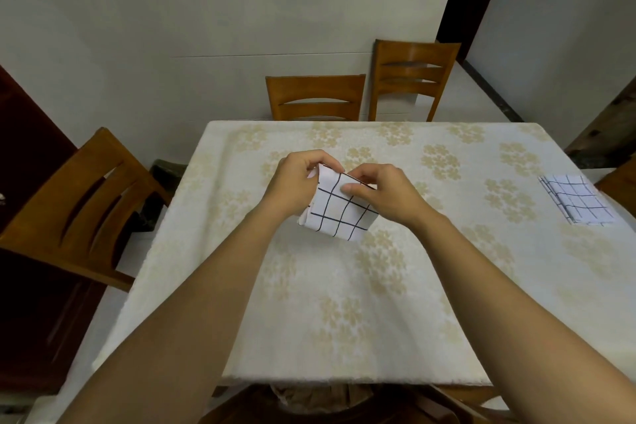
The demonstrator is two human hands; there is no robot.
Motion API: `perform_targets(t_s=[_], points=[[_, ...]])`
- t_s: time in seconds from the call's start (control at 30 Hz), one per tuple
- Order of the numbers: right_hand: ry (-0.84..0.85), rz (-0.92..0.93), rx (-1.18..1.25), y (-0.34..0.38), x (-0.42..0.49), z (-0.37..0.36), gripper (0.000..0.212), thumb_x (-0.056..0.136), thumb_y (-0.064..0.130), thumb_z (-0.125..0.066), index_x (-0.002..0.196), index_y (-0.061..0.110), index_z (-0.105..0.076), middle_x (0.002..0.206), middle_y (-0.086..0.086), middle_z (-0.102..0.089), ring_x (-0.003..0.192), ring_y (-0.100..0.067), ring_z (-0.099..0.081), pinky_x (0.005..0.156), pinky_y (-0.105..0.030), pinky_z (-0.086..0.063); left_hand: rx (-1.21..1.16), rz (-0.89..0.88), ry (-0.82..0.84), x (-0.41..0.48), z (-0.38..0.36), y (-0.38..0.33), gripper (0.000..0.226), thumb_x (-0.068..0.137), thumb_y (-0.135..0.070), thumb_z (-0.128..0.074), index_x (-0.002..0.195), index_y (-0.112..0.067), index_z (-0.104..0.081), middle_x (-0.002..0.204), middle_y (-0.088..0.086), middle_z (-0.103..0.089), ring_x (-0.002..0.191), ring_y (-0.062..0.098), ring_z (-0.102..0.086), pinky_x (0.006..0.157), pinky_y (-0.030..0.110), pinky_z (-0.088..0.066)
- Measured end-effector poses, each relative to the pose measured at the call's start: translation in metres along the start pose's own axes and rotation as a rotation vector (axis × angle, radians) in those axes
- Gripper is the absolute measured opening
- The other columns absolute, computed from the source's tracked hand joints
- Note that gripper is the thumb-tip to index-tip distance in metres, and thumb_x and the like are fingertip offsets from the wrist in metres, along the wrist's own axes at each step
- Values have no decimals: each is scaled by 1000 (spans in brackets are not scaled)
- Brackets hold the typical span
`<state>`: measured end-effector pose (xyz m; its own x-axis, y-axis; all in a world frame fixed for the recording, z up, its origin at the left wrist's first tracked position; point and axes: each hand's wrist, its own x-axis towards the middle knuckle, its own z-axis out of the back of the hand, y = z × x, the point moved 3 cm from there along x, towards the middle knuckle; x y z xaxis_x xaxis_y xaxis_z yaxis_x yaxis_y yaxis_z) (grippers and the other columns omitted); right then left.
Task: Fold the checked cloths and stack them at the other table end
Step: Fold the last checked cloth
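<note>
Head view: both grips, left hand [298,179] and right hand [382,191], pinching folded cloth [339,213] above bench [309,303]; loosening either risks unfolding.

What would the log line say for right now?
left hand: pinching checked cloth top edge | right hand: pinching same edge | cloth: partly folded, held above table | folded stack: right end

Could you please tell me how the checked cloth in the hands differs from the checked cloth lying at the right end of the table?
The held cloth is pinched at its top edge by the left hand and right hand, hanging above the table; the stacked cloth lies flat, untouched. The held cloth shows larger, bolder squares; the stacked cloth shows a finer grid. Both are white with dark lines.
</note>
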<state>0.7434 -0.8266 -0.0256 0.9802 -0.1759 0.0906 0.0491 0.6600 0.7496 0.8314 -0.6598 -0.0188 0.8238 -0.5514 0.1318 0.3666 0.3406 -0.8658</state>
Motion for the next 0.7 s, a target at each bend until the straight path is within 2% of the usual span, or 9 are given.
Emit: perform_targets(t_s=[0.1,0.17,0.27,0.33,0.4,0.5,0.6,0.7], points=[[-25,-19,39,-1,-1,1,9,91,31,-70,83,27,-71,81,9,-72,77,-3,-65,65,-17,-46,9,-3,30,-1,6,-2,49,91,7,-53,90,-37,-75,96,-17,-74,94,7,-69,88,34,-59],[-21,-19,8,-3,-2,1,10,91,31,-71,84,24,-72,81,8,-72,78,-6,-65,65,-17,-46,7,-19,-4,-3,12,-3,48,94,6,-48,99,-35,-72,101,-17,-73,99,4,-67,92,30,-56],[-20,-11,-43,-5,-3,0,12,90,32,-72,87,20,-74,81,6,-73,79,-8,-66,66,-18,-46,41,-106,-56,-6,16,-13,23,101,-16,-55,114,-29,-68,111,-16,-70,105,1,-63,94,22,-50],[-17,21,-80,-5,-2,-2,14,91,32,-71,88,19,-75,81,4,-73,77,-11,-66,67,-21,-48,242,-191,110,-5,9,-24,25,95,-34,-66,119,-31,-66,118,-16,-66,111,2,-59,95,22,-47],[-7,61,-114,-1,-2,-6,13,92,30,-70,89,19,-76,80,4,-73,75,-13,-66,68,-26,-49,478,-209,261,-3,-2,-27,34,87,-43,-74,119,-33,-67,119,-13,-67,111,7,-59,95,29,-49],[-11,71,-116,0,-5,-6,14,91,32,-71,88,19,-75,77,3,-72,71,-12,-64,64,-24,-47,513,-105,255,-1,-3,-24,23,84,-44,-77,105,-35,-73,104,-9,-72,99,15,-64,88,40,-55],[-18,19,-99,-8,-11,-2,14,90,35,-71,85,22,-74,75,6,-71,68,-5,-61,58,-15,-43,480,-69,201,-2,3,-18,9,88,-36,-75,95,-31,-77,94,-10,-71,90,13,-63,82,34,-55],[-41,-65,-65,-27,-21,4,18,92,31,-70,77,22,-72,68,10,-67,60,0,-58,57,-17,-42,424,-31,115,-4,13,-7,9,91,-29,-72,97,-24,-76,98,-6,-71,94,12,-61,83,28,-48]])
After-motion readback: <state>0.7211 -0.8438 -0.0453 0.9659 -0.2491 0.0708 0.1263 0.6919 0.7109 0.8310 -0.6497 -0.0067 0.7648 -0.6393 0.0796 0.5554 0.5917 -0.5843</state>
